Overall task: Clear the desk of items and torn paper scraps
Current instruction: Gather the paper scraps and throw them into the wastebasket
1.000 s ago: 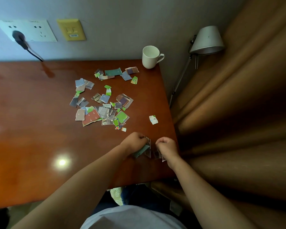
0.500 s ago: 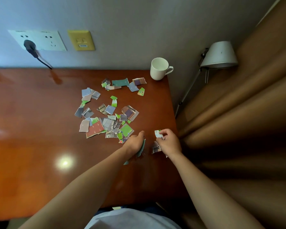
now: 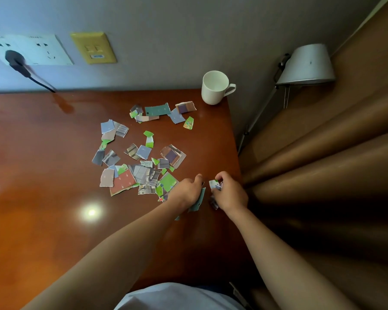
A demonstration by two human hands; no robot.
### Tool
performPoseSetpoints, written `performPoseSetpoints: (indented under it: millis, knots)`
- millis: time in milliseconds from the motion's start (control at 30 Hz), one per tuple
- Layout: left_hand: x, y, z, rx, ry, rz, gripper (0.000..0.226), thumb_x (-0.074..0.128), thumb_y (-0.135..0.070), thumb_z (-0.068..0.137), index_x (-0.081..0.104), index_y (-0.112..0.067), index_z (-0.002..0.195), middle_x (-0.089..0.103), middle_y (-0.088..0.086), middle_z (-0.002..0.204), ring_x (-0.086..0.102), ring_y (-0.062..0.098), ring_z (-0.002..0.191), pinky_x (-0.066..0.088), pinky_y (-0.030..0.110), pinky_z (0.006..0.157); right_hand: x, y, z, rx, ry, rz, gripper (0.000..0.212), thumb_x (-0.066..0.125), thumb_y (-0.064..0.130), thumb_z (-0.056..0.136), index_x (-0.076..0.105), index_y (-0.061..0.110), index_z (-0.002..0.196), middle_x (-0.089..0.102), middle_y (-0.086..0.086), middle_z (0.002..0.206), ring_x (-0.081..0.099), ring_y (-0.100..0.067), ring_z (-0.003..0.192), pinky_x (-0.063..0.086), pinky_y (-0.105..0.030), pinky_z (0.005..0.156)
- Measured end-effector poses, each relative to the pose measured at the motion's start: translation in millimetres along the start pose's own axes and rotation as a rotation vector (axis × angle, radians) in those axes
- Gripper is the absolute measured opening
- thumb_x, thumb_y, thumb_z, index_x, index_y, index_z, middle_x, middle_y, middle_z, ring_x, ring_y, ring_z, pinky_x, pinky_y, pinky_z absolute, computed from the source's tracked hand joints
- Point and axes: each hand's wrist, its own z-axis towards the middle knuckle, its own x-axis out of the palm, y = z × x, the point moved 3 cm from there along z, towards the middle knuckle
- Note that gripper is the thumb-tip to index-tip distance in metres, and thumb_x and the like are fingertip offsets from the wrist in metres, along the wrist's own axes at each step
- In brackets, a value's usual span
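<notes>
Scraps of torn paper lie scattered over the middle of the desk, a white mug at its far right corner. At the pile's near right edge the left hand has its grip curled round a teal piece. Just beside it, the right hand pinches a small white-and-green scrap.

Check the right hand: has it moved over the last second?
Yes. The right hand moved forward, toward the white mug, and now pinches the lone white-and-green scrap it sat short of before.
</notes>
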Motion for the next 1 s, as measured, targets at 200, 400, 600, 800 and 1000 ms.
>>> performPoseSetpoints:
  millis: [200, 400, 600, 800, 1000]
  knots:
    - [4, -9, -7, -0.006, 0.005, 0.033, 0.055, 0.023, -0.05, 0.101, 0.047, -0.015, 0.066, 0.049, 0.004, 0.066, 0.046, 0.014, 0.059, 0.033, 0.031, 0.058, -1, 2, 5, 0.012, 0.026, -0.007, 0.025, 0.064, 0.022, 0.09, 0.052, 0.028, 0.112, 0.065, 0.004, 0.109, 0.063, -0.02, 0.097, 0.051, -0.03, 0.067]
    - [3, -4, -10, -0.012, 0.007, 0.013, 0.055, 0.022, -0.051, 0.101, 0.049, -0.015, 0.069, 0.05, 0.004, 0.068, 0.047, 0.014, 0.062, 0.036, 0.031, 0.064, -4, 2, 9, 0.03, 0.047, -0.031, 0.019, 0.064, 0.022, 0.088, 0.048, 0.028, 0.096, 0.062, 0.006, 0.092, 0.06, -0.017, 0.079, 0.046, -0.027, 0.054]
    - [1, 3, -11, -0.029, 0.0, -0.04, 0.055, 0.024, -0.05, 0.101, 0.047, -0.015, 0.067, 0.05, 0.004, 0.068, 0.047, 0.015, 0.064, 0.038, 0.032, 0.069, -2, -2, 9, 0.052, 0.042, 0.1, 0.006, 0.06, 0.026, 0.089, 0.054, 0.026, 0.087, 0.058, 0.008, 0.081, 0.058, -0.016, 0.073, 0.046, -0.029, 0.056]
    - [-1, 8, -11, -0.077, -0.019, -0.201, 0.052, 0.027, -0.049, 0.101, 0.052, -0.015, 0.071, 0.059, 0.013, 0.089, 0.056, 0.027, 0.087, 0.041, 0.035, 0.08, 3, -6, 10, 0.089, 0.083, 0.289, 0.009, 0.062, 0.019, 0.087, 0.06, 0.024, 0.08, 0.062, 0.005, 0.084, 0.061, -0.018, 0.082, 0.053, -0.033, 0.069]
    - [-20, 16, -17, -0.157, -0.054, -0.641, 0.047, 0.038, -0.046, 0.099, 0.062, -0.01, 0.081, 0.067, 0.004, 0.066, 0.06, 0.023, 0.07, 0.047, 0.03, 0.065, 3, 27, -12, 0.185, 0.333, 0.812, 0.007, 0.066, 0.024, 0.09, 0.066, 0.019, 0.095, 0.07, -0.003, 0.09, 0.062, -0.015, 0.073, 0.042, -0.022, 0.052]
